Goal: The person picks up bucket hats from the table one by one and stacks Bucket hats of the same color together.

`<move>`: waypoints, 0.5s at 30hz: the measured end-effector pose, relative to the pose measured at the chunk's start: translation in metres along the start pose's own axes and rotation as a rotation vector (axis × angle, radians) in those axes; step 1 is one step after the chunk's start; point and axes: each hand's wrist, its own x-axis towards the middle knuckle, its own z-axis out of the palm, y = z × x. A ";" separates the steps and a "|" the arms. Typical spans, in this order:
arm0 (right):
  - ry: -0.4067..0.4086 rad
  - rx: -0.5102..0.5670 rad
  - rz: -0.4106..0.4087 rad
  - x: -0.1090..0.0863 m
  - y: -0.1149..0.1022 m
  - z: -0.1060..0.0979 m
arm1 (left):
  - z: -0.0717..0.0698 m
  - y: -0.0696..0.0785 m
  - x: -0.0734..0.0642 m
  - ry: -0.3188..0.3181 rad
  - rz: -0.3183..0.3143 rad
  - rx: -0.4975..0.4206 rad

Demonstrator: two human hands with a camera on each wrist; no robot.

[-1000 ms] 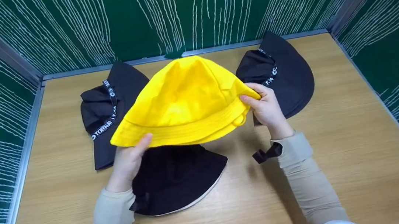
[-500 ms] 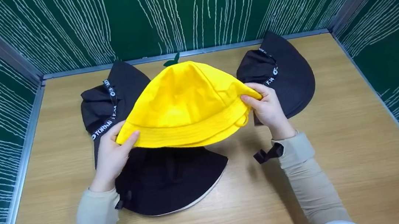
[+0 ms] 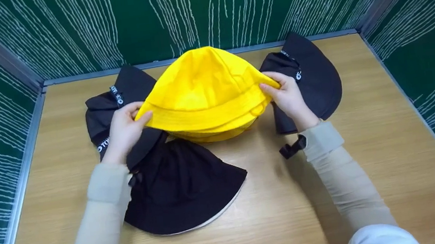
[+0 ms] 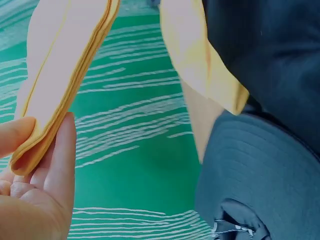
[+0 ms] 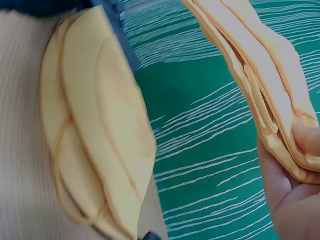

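Observation:
A yellow bucket hat (image 3: 205, 87), folded flat, is held up above the table by both hands. My left hand (image 3: 123, 128) pinches the left end of its brim, thumb on the near side. At the other end, my right hand (image 3: 289, 94) grips the brim in the same way. A second yellow hat (image 3: 219, 135) shows partly below the held one. In the right wrist view this lower hat (image 5: 100, 125) lies on the table, a thin yellow cord loop (image 5: 60, 180) at its side. Its upper part is hidden from the head view.
A black bucket hat (image 3: 186, 190) with a pale underside edge lies in front. Dark hats with lettered bands flank the yellow ones, one on the left (image 3: 97, 112) and one on the right (image 3: 318, 83). Green walls (image 3: 134, 25) with white streaks enclose the wooden table (image 3: 275, 213).
My left hand moved out to the brim's left end and took a pinch there. Both hands then raised the hat away from me, uncovering the lower yellow hat's edge. The green leaf disappeared from view.

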 end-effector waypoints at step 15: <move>0.043 -0.349 0.188 0.047 0.038 0.001 | 0.027 -0.028 0.055 -0.144 -0.038 0.163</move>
